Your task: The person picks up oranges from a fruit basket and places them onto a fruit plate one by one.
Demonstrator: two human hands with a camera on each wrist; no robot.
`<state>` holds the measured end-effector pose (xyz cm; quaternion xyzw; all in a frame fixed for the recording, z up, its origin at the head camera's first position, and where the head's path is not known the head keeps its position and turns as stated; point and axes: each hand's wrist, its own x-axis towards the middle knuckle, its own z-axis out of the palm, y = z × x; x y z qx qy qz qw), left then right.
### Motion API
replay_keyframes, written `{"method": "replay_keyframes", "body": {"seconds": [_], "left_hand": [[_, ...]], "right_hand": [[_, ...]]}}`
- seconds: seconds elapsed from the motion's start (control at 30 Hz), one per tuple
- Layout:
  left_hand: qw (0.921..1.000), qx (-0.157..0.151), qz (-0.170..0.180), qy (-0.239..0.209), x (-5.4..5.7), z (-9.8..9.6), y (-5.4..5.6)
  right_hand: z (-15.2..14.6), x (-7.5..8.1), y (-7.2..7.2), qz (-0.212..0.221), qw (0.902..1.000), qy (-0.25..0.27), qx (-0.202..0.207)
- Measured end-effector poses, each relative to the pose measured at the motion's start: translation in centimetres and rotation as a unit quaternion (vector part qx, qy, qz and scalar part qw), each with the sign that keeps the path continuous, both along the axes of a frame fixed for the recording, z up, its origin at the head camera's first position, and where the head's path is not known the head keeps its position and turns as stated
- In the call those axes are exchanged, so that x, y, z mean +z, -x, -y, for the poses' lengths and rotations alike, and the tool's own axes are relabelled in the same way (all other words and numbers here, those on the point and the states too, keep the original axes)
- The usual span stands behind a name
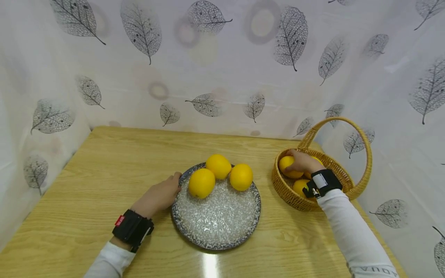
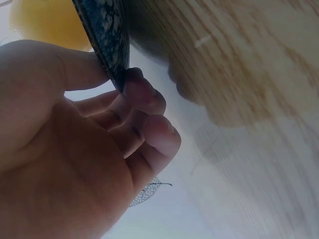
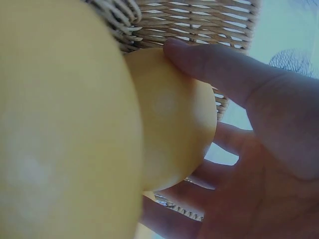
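A round speckled grey plate (image 1: 217, 218) with a dark rim lies on the table, bearing three yellow oranges (image 1: 201, 183) toward its far side. My left hand (image 1: 160, 195) pinches the plate's left rim, thumb over the edge and fingertips beneath, as the left wrist view shows. At the right, my right hand (image 1: 306, 162) reaches into a wicker basket (image 1: 288, 193). Its thumb and fingers curl round an orange (image 3: 172, 119) near the basket's left wall. Another orange (image 3: 65, 129) looms large in the right wrist view. My hand and wrist partly hide the basket's other oranges.
The basket's tall arched handle (image 1: 367, 162) rises beyond and right of my right hand. Under everything is a wooden table (image 1: 114, 166). White curtains with leaf prints (image 1: 222, 69) hang behind the table and along both sides.
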<state>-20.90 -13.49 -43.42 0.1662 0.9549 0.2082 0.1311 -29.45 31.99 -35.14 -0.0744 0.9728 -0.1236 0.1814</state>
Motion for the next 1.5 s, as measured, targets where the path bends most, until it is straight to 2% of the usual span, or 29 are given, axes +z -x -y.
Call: {"method": "replay_keyframes", "body": {"seconds": [0.5, 0.67, 0.9, 1.23, 1.5], "left_hand": [[1.0, 0.003, 0.005, -0.005, 0.03, 0.02, -0.13], [0.9999, 0.004, 0.009, -0.007, 0.14, -0.03, -0.22], [1.0, -0.001, -0.008, -0.001, 0.1, 0.04, -0.03], [1.0, 0.002, 0.004, -0.004, 0.14, 0.05, -0.12], [0.9999, -0.004, -0.009, -0.001, 0.26, 0.02, -0.15]], "right_hand": [[0.04, -0.1, -0.16, -0.029, 0.9995, 0.003, 0.014], [0.15, -0.01, -0.17, -0.028, 0.9996, -0.005, 0.01], [0.22, 0.22, -0.01, -0.024, 0.9997, -0.01, 0.002], [0.04, 0.17, -0.02, -0.034, 0.9993, -0.01, 0.007], [0.29, 0.48, -0.17, -0.035, 0.9994, -0.002, 0.008]]}}
